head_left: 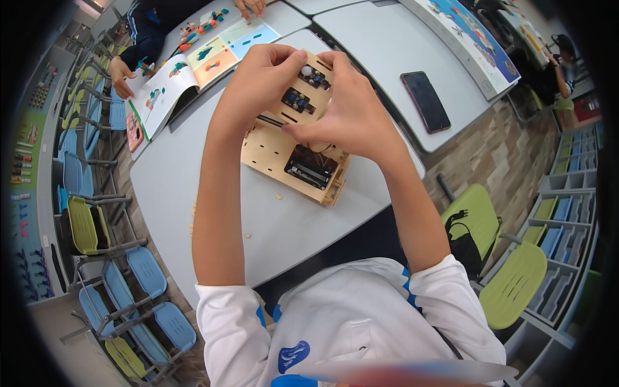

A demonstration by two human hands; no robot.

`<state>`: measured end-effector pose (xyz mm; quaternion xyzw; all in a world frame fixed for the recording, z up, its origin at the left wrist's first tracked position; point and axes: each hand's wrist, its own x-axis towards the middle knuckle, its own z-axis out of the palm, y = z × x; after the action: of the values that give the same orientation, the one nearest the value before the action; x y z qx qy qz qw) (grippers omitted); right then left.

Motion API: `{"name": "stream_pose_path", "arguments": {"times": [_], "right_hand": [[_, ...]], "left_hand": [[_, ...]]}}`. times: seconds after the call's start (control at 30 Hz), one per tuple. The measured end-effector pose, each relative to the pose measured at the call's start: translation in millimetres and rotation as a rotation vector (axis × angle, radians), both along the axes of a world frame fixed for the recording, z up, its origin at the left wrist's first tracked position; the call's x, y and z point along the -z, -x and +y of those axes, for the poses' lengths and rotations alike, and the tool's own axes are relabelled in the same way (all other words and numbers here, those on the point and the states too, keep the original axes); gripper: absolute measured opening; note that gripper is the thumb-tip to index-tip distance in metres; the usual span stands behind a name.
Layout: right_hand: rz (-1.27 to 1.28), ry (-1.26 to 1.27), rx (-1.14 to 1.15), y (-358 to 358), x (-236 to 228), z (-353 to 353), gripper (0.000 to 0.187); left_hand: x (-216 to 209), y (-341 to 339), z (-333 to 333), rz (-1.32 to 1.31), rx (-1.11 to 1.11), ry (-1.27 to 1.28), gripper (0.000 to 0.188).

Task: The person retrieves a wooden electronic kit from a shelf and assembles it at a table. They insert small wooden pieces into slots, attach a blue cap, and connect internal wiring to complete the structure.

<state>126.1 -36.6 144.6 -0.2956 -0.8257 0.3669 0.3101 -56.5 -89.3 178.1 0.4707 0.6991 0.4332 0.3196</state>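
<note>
Both my hands grip a light wooden panel (320, 98) with slots and small black electronic modules (298, 100) on it. My left hand (261, 80) is closed on its far left edge, thumb on top. On the right side, my right hand (354, 106) curls round the panel with fingers at the far edge and thumb near the close edge. Below it lies a slotted wooden base (261, 153) on the table, carrying a black rectangular module (311, 166) with thin wires. The joint between panel and base is partly hidden by my right hand.
Small wood scraps (278, 196) lie on the grey-white table (187, 193). A dark phone (425, 102) and a large printed box (467, 42) are on the right-hand table. At the far left, another person's hand (120, 76) touches an open booklet (161, 90). Green chairs (474, 216) stand right.
</note>
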Motion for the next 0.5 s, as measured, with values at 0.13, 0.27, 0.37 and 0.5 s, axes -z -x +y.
{"name": "stream_pose_path", "arguments": {"times": [0.13,0.27,0.37,0.5], "right_hand": [[-0.012,-0.066,-0.025,-1.3,2.7,2.4,0.111],[-0.007,-0.17,0.013,-4.1,3.4,-3.0,0.111],[0.011,-0.199,0.028,-8.1,3.1,-7.9,0.108],[0.037,-0.107,0.029,-20.5,4.8,-13.6,0.107]], "left_hand": [[-6.2,-0.6,-0.6,0.055,-0.023,0.025,0.047],[-17.8,10.2,-16.0,0.053,-0.017,0.008,0.045],[1.5,41.1,-35.4,0.094,0.007,-0.284,0.041],[1.6,51.3,-62.0,0.132,-0.107,-0.291,0.04]]}}
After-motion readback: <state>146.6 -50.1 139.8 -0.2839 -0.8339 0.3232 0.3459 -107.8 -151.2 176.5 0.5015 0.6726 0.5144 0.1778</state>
